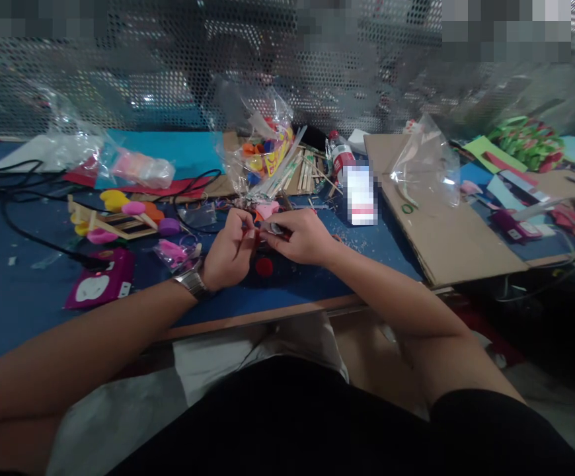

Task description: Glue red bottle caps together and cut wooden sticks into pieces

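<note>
Spreading beneath and around both hands, a blue tabletop (312,287) bears a crowd of craft supplies, and the largest of these, a sheet of brown cardboard (446,231), lies to the right of the right hand. Beyond the hands sits a clear plastic bag (280,106) with brightly coloured pieces inside; farther to the left of it lies a blue sheet (193,149). Left of the left hand rests a stick frame (119,221) with yellow, pink, orange and purple parts, and nearer the left forearm is a purple box (102,284) with a black cable running to it. The left hand (230,254) and the right hand (305,238) almost meet, each closed in a pinch, thumb against fingers. Beyond the right hand and off to its right lies a bright phone (361,195) (its screen is pixelated), with a red-labelled bottle (341,158) just behind it. A metal watch (191,280) circles the left wrist. Just past the fingertips is a pink piece (268,210); just below them, a red disc (264,266). Smallest of all, a small piece (262,228) is gripped between the two hands' fingertips, too hidden to identify.
</note>
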A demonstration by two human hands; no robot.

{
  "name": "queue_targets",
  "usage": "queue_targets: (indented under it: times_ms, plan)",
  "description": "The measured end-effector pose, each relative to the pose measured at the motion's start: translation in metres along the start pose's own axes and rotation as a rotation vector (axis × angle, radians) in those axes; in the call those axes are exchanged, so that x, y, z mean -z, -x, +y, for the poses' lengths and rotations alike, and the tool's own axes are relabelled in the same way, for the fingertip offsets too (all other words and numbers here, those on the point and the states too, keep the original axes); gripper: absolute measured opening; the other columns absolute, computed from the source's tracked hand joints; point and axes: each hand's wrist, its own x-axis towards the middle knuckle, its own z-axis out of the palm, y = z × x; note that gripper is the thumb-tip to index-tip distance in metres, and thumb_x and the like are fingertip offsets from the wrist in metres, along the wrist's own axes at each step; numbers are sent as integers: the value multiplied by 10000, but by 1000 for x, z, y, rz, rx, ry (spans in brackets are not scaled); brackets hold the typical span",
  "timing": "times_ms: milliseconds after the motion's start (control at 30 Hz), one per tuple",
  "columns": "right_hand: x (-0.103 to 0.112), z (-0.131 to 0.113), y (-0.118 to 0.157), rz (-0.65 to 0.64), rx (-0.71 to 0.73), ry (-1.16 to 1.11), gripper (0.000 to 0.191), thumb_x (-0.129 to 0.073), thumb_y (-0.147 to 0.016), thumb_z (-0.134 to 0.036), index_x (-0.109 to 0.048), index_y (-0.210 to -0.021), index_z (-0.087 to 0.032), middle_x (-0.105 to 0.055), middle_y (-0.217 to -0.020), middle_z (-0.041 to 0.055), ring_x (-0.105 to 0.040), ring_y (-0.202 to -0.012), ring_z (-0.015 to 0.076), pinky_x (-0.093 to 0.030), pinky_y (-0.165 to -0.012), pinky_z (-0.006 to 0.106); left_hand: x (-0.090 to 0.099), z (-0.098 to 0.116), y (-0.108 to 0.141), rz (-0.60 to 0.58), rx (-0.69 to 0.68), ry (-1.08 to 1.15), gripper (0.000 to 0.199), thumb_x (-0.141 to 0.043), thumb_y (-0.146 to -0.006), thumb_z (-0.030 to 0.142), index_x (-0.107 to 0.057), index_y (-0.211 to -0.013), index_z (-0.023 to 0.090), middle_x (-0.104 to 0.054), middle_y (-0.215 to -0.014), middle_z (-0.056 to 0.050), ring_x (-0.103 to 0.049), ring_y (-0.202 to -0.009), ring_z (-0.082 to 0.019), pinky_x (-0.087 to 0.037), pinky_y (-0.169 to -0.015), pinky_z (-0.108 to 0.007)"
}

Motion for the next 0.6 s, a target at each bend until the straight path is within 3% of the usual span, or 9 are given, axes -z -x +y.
queue_targets:
  times_ms: [167, 267, 367, 467, 600]
  plan:
    - [0, -3, -1, -13, -48, -21, 235, -596, -1031, -298, -789, -977, -175, -707, -799, 29, -449, -671, 153, -310, -706, 319, 0, 2, -4, 4, -43, -105, 292, -521, -1155, 542, -510, -1108, 254, -592, -812, 2, -554, -597, -156, -393, -567, -333]
    - [0, -4, -1, -20, -64, 31, 255, -614, -1047, -333, -819, -1061, -182, -747, -847, 44, -519, -718, 169, -323, -720, 320, -3, 0, -6, -1, -9, 84, 335, -505, -1165, 605, -479, -1144, 271, -541, -695, 54, -488, -493, -127, -350, -488, -289]
    - [0, -5, -2, -25, -90, 55, 283, -617, -1062, -356, -838, -1135, -195, -773, -885, 52, -585, -779, 187, -344, -739, 322, -5, -3, -7, 19, 14, 204, 391, -561, -1139, 663, -480, -1148, 281, -550, -705, 66, -481, -471, -100, -334, -449, -247]
    - [1, -5, -3, -23, -131, 71, 246, -642, -1012, -294, -837, -1107, -178, -766, -868, 54, -586, -777, 191, -359, -749, 325, -5, -2, -6, 41, 2, 165, 383, -613, -1125, 640, -524, -1164, 269, -613, -779, 42, -577, -545, -104, -415, -494, -240]
    - [2, -4, -4, 5, -177, 94, 241, -629, -1012, -304, -821, -1076, -174, -751, -857, 57, -572, -770, 193, -374, -751, 327, -3, 2, -6, 37, -115, 31, 465, -728, -1059, 647, -585, -1229, 240, -725, -975, -18, -720, -735, -136, -564, -634, -256]
